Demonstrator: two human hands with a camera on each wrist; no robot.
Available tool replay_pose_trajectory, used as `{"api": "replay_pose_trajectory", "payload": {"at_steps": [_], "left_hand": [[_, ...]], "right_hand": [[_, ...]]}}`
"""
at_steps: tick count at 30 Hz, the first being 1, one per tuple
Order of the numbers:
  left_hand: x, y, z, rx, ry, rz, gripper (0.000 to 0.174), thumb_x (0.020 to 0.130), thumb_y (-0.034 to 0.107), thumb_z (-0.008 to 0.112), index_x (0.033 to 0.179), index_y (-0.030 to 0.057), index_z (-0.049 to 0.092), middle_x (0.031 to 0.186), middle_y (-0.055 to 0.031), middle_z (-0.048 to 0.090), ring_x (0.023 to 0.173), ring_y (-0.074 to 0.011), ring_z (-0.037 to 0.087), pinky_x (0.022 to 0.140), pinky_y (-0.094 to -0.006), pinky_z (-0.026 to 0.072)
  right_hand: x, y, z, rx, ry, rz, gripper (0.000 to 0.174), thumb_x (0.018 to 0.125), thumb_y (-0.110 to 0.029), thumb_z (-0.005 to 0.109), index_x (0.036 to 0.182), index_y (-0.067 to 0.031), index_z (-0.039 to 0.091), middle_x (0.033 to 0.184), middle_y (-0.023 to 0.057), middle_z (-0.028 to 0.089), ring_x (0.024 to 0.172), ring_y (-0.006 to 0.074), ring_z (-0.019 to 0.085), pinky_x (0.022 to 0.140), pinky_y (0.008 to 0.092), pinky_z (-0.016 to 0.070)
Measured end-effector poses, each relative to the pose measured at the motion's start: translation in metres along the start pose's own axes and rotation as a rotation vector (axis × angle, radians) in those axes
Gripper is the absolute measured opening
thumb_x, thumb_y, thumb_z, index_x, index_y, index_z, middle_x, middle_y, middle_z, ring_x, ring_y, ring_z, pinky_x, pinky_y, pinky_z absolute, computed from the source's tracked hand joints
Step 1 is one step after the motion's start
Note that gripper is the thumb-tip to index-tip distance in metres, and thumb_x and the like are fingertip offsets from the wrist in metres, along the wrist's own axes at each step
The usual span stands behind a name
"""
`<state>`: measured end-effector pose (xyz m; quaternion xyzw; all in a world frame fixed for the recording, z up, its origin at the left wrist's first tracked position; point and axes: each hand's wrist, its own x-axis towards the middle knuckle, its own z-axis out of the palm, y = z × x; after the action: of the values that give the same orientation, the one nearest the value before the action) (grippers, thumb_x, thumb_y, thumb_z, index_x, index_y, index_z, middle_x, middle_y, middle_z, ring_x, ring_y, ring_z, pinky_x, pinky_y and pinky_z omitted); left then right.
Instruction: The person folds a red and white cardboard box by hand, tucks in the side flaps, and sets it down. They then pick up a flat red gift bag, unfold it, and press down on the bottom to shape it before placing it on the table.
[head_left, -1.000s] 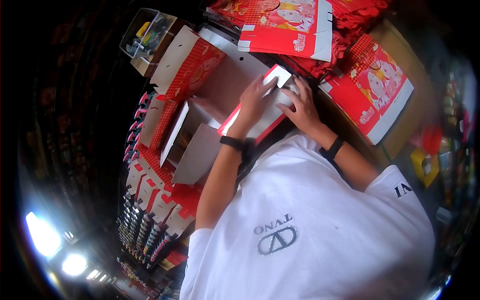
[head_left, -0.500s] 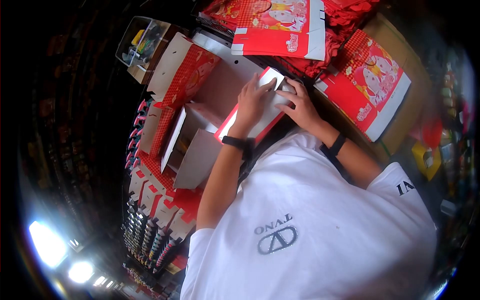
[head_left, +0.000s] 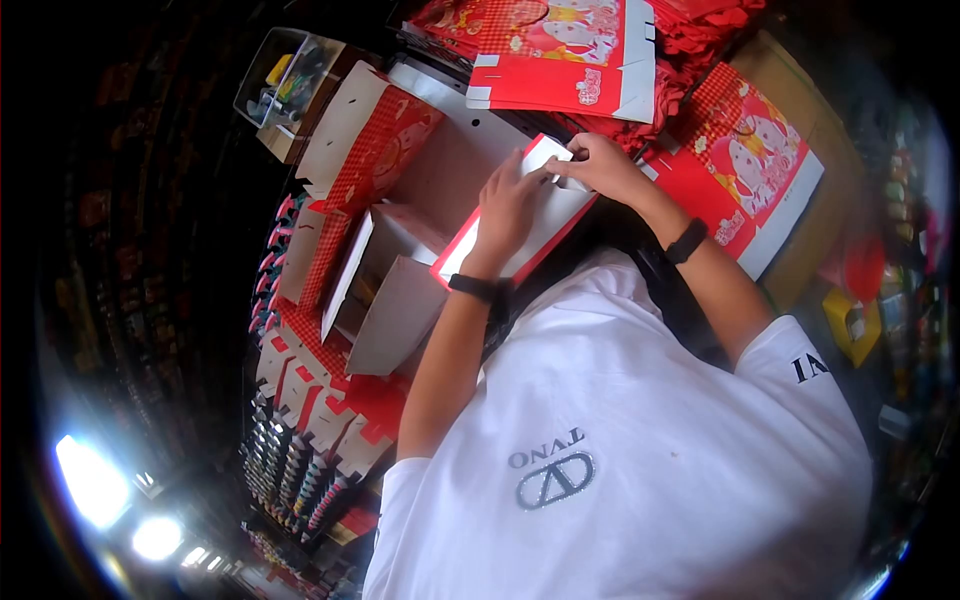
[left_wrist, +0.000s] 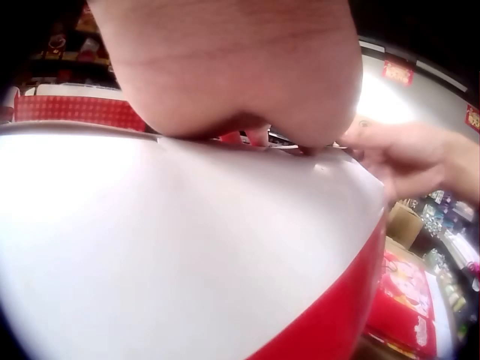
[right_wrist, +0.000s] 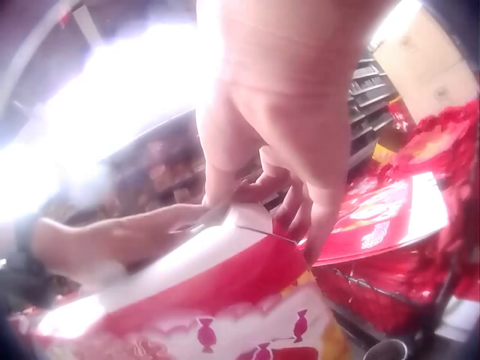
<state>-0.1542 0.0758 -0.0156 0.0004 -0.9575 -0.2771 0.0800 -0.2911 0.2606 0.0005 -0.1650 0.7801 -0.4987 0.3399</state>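
A red-and-white cardboard gift box (head_left: 560, 220) lies before me, a white face with red edges upward. My left hand (head_left: 505, 215) lies along its left side, gripping the box near the far end, thumb over the white face. At that same end my right hand (head_left: 605, 168) has bent fingers and pinches a small white end flap (right_wrist: 251, 216). Candy shapes are printed on the side of the box in the right wrist view. Under my left palm, the left wrist view shows the broad white face (left_wrist: 172, 240); most of those fingers are hidden there.
Left of the hands stands an open red-checked carton (head_left: 390, 150) with white inner flaps (head_left: 395, 320). Printed flat boxes (head_left: 570, 70) lie beyond, and another flat box (head_left: 745, 165) lies to the right on brown cardboard. A clear bin (head_left: 285, 85) sits at the back left.
My right hand has moved up and round to the box's far right corner, fingers bending from spread to a pinch, its forearm swinging outward. The left hand keeps nearly the same place.
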Motion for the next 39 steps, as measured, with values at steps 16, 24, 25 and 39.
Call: {"api": "replay_pose_trajectory", "payload": {"at_steps": [16,24,25,39], "left_hand": [[-0.008,0.029,0.001,-0.03,0.123,0.018,0.056,0.079,0.023,0.092,0.122,0.0057,0.059,0.146,-0.0202,0.053,0.131,-0.0421,0.051,0.111,-0.0529,0.0413],[-0.006,0.018,0.01,-0.154,0.108,-0.036,0.062,0.07,0.018,0.098,0.119,0.005,0.061,0.148,-0.0199,0.051,0.134,-0.0409,0.049,0.111,-0.0504,0.0428],[-0.006,0.017,0.011,-0.181,0.111,-0.047,0.062,0.07,0.017,0.098,0.119,0.0053,0.061,0.148,-0.0198,0.051,0.134,-0.0409,0.048,0.111,-0.0503,0.0428],[-0.008,0.009,0.013,-0.262,0.076,-0.111,0.052,0.08,0.018,0.092,0.122,0.0074,0.064,0.15,-0.021,0.05,0.139,-0.0397,0.046,0.115,-0.0498,0.0398]], "right_hand": [[0.002,0.002,-0.003,-0.001,0.009,-0.127,0.036,0.087,-0.023,0.086,0.091,0.0001,0.059,0.08,0.0091,0.064,0.07,0.0149,0.059,0.062,0.0354,0.0475],[0.0,0.008,0.001,0.015,0.03,-0.131,0.035,0.089,-0.021,0.087,0.099,-0.0021,0.059,0.084,0.0069,0.067,0.069,0.0122,0.061,0.059,0.0322,0.0478],[0.0,0.009,0.001,-0.01,0.036,-0.144,0.036,0.089,-0.021,0.087,0.1,-0.002,0.059,0.086,0.0073,0.068,0.072,0.0125,0.062,0.062,0.0321,0.0487],[0.001,0.013,0.006,-0.022,0.106,-0.204,0.042,0.09,-0.022,0.086,0.111,-0.0005,0.056,0.1,0.0091,0.062,0.094,0.0175,0.059,0.083,0.0333,0.0519]]}}
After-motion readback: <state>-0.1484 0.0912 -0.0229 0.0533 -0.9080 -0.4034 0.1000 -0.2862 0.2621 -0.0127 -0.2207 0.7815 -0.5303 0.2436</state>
